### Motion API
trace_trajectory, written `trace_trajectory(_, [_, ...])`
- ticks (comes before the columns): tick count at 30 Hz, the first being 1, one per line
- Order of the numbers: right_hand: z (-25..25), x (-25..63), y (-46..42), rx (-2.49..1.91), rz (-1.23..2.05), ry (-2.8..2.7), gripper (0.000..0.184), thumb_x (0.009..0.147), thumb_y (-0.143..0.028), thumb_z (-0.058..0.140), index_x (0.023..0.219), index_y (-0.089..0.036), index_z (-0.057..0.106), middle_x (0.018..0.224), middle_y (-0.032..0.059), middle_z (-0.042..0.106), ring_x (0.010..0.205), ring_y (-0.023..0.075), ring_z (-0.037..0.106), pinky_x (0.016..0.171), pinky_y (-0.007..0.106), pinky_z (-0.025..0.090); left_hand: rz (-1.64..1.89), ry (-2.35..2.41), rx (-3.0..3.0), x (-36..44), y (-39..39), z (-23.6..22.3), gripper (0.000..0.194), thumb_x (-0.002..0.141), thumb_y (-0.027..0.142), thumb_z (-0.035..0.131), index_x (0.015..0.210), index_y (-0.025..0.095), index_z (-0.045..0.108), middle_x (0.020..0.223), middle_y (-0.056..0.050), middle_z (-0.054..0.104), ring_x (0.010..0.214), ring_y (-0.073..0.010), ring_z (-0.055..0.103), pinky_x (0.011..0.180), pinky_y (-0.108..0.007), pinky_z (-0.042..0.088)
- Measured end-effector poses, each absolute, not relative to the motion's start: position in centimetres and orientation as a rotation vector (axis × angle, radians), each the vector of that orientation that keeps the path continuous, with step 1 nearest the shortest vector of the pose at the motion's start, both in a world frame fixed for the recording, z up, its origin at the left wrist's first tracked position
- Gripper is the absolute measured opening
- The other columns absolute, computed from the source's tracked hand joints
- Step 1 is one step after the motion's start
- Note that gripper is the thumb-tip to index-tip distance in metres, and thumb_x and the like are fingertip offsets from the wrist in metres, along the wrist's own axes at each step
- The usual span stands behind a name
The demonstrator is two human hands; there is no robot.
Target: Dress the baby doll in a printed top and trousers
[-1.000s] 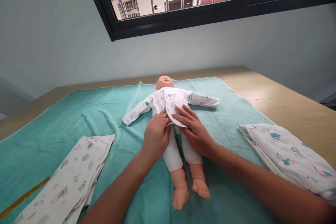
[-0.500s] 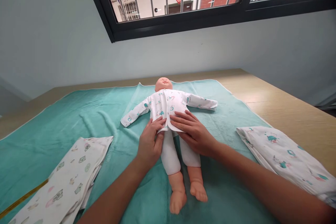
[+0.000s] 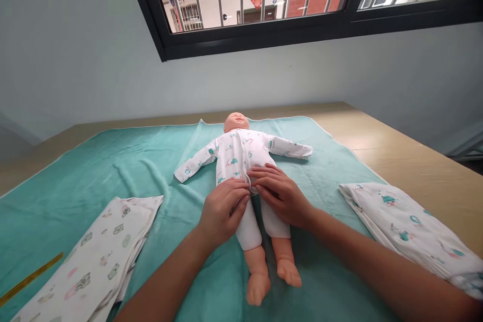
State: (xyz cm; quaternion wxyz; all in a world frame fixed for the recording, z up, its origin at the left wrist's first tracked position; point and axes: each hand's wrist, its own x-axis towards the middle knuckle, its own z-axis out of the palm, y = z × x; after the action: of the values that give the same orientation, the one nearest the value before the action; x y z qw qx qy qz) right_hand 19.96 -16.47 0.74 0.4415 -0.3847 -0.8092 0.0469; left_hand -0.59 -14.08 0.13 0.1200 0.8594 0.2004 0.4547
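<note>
A baby doll (image 3: 258,274) lies on its back on a teal blanket (image 3: 158,261), head away from me and feet toward me. It wears a white printed baby jacket (image 3: 260,148) with the sleeves spread to both sides. At the jacket's lower hem, my left hand (image 3: 224,209) is closed on the cloth, thumb under the fingers. Close beside it, my right hand (image 3: 281,193) pinches the front edge of the hem, its fingers bent over the cloth. The fingertips nearly meet at the middle opening. The fastening there is partly hidden by my fingers.
Folded white printed cloth (image 3: 101,256) lies at the left, with a yellow measuring tape (image 3: 32,277) beside it. Another folded printed cloth (image 3: 409,226) rests at the right. The wooden table (image 3: 407,156) meets the wall below a dark window frame (image 3: 256,35).
My left hand has moved right, to the jacket's middle. Fingers that lay flat on the front are now curled round the hem, and the jacket's front edge has shifted slightly right.
</note>
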Motion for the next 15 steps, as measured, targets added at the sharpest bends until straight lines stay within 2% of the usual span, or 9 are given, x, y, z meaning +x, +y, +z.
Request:
trace_trajectory(3, [1.1,19.9,-16.8,-1.051,0.287,-1.913,0.017,0.096,-0.02,0.054,0.094,-0.022,0.071,0.098,0.0013,0.077,0.098,0.0186,0.07,0.111,0.046,0.039,1.287,0.553,2.552,-0.3,-14.0,-0.3,0.021,0.09,0.009,0.055,0.104,0.021,0.065,0.11,-0.007,0.073,0.114,-0.0204,0.064,0.11,-0.046,0.044])
trace_trajectory(5, [1.8,20.0,-18.0,-1.127,0.452,-1.811,0.022,0.098,-0.025,0.052,0.088,-0.021,0.072,0.085,-0.0007,0.077,0.082,0.0165,0.071,0.1,0.039,0.05,1.266,0.539,2.564,-0.3,-13.9,-0.4,0.021,0.089,0.009,0.055,0.104,0.021,0.065,0.107,-0.006,0.073,0.111,-0.0199,0.065,0.11,-0.046,0.044])
trace_trajectory(7, [2.7,20.6,-19.9,-1.19,0.546,-1.749,0.024,0.099,-0.029,0.051,0.088,-0.021,0.072,0.082,-0.0004,0.076,0.078,0.0162,0.07,0.082,0.032,0.055,1.27,0.53,2.579,-0.5,-13.9,-0.4,0.021,0.089,0.009,0.056,0.104,0.021,0.064,0.103,-0.005,0.073,0.108,-0.0197,0.066,0.11,-0.046,0.044])
trace_trajectory(9, [3.5,22.0,-22.3,-1.237,0.49,-1.78,0.021,0.098,-0.029,0.052,0.094,-0.021,0.071,0.088,0.0012,0.075,0.081,0.0173,0.07,0.075,0.03,0.056,1.284,0.502,2.612,-0.6,-13.9,-0.5,0.022,0.088,0.008,0.057,0.104,0.021,0.063,0.101,-0.005,0.074,0.108,-0.0201,0.066,0.109,-0.046,0.045])
trace_trajectory(12, [4.0,25.3,-26.6,-1.368,0.221,-1.816,0.017,0.096,-0.025,0.055,0.104,-0.025,0.07,0.1,0.0026,0.075,0.093,0.02,0.07,0.083,0.033,0.056,1.302,0.421,2.663,-0.7,-14.1,-0.6,0.024,0.086,0.006,0.059,0.105,0.02,0.062,0.098,-0.005,0.073,0.105,-0.02,0.066,0.107,-0.043,0.047])
trace_trajectory(15, [3.6,29.3,-31.4,-1.682,0.025,-1.658,0.023,0.094,-0.025,0.055,0.113,-0.03,0.067,0.114,0.0028,0.071,0.108,0.0238,0.067,0.093,0.038,0.054,1.3,0.346,2.675,-0.4,-14.7,-0.7,0.024,0.085,0.004,0.06,0.104,0.018,0.061,0.092,-0.005,0.073,0.094,-0.018,0.068,0.103,-0.041,0.05])
